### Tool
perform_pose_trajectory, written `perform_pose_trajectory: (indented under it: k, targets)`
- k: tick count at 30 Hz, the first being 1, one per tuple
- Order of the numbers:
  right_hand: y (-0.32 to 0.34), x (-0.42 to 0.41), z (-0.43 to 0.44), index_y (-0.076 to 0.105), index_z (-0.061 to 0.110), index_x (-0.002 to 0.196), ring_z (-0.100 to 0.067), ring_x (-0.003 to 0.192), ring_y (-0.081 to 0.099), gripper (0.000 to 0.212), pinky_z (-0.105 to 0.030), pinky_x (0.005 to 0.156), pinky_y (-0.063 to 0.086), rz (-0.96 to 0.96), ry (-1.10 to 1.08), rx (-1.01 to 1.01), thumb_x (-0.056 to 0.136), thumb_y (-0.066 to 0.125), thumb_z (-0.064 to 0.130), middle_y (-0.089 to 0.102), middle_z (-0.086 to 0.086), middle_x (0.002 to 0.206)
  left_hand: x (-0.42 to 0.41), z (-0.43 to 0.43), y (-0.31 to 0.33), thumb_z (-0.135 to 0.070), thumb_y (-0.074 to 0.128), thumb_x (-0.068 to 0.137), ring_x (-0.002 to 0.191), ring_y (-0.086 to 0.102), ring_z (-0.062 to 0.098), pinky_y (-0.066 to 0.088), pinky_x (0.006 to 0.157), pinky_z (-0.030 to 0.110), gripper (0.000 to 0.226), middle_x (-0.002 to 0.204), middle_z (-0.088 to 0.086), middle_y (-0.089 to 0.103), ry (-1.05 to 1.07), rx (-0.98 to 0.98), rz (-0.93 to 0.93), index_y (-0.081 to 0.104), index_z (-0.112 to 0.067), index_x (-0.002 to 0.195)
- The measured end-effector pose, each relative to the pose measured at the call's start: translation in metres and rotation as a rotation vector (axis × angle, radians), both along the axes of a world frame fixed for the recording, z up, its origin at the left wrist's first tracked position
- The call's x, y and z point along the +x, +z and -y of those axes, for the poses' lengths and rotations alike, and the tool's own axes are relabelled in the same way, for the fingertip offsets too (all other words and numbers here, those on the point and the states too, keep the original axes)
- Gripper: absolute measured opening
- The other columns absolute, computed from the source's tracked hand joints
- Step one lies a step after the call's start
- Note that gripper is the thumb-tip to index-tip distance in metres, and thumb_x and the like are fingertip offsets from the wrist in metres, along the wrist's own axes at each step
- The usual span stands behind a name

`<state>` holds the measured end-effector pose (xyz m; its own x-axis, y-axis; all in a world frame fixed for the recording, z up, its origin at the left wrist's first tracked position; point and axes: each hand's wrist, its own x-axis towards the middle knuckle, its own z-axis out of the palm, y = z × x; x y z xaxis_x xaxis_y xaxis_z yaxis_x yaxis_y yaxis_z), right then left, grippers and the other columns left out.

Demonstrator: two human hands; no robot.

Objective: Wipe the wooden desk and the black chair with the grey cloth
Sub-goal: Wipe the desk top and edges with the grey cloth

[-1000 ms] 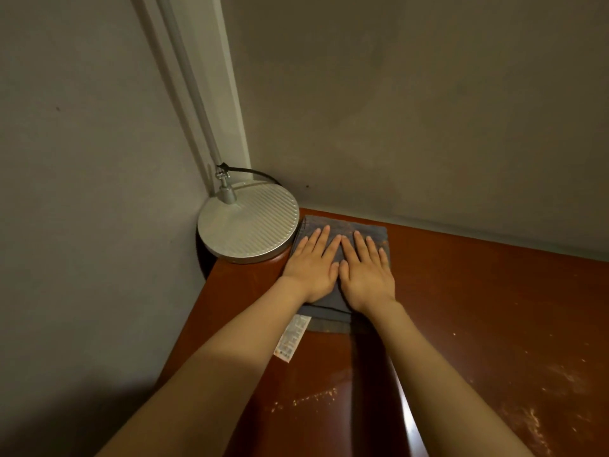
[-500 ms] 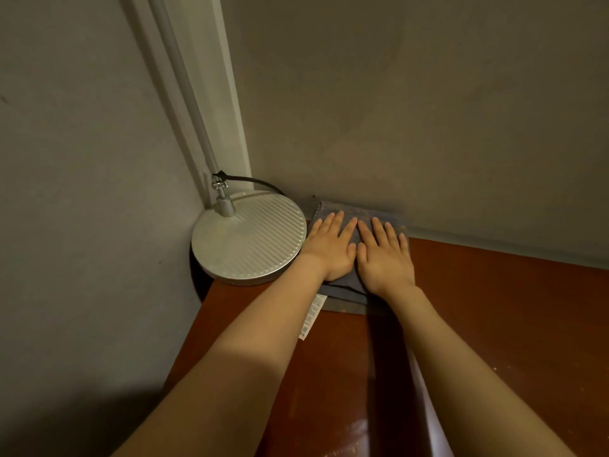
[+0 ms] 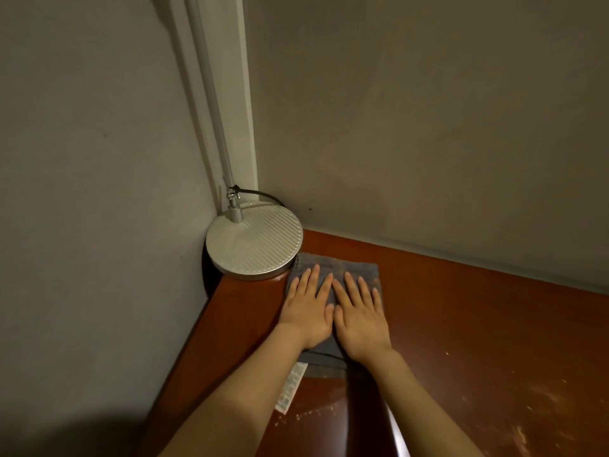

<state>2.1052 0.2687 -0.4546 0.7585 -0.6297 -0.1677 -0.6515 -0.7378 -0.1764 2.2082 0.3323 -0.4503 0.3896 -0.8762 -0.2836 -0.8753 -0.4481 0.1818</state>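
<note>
The grey cloth (image 3: 339,267) lies folded flat on the reddish-brown wooden desk (image 3: 461,308), just right of the lamp base and a short way off the back wall. My left hand (image 3: 308,311) and my right hand (image 3: 359,316) rest side by side on it, palms down, fingers stretched out, pressing it onto the desk. A white label (image 3: 291,387) of the cloth sticks out at its near edge, under my left forearm. The black chair is not in view.
A round silver lamp base (image 3: 255,245) with a thin pole (image 3: 214,103) and a black cable stands in the desk's back left corner, touching the cloth's left edge. Walls close in at the left and back. Pale dust smears (image 3: 534,423) mark the desk at the near right.
Both hands first pushed the cloth up against the back wall, then drew it back toward me. A strip of bare desk now shows between the cloth and the wall.
</note>
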Motion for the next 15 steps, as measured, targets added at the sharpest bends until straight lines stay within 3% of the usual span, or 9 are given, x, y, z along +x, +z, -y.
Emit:
perform_pose_trajectory:
  k: [9, 15]
  targets:
    - [0.001, -0.01, -0.053, 0.0, 0.023, 0.152, -0.021, 0.146, -0.013, 0.093, -0.039, 0.115, -0.011, 0.012, 0.014, 0.037, 0.065, -0.023, 0.046, -0.01, -0.002, 0.159, -0.007, -0.053, 0.004, -0.035, 0.018, 0.102, 0.144, -0.019, 0.021, -0.011, 0.116, 0.036, 0.058, 0.156, 0.007, -0.021, -0.01, 0.033, -0.025, -0.01, -0.019, 0.15]
    - [0.004, -0.012, -0.101, 0.005, 0.019, 0.152, -0.026, 0.146, -0.01, 0.064, -0.042, 0.116, -0.008, 0.007, 0.055, 0.104, 0.092, 0.002, 0.041, -0.005, -0.007, 0.159, -0.012, -0.11, 0.001, -0.036, 0.019, 0.102, 0.145, -0.016, 0.019, -0.009, 0.117, 0.034, 0.057, 0.157, 0.005, -0.019, 0.006, -0.004, -0.018, -0.008, -0.022, 0.151]
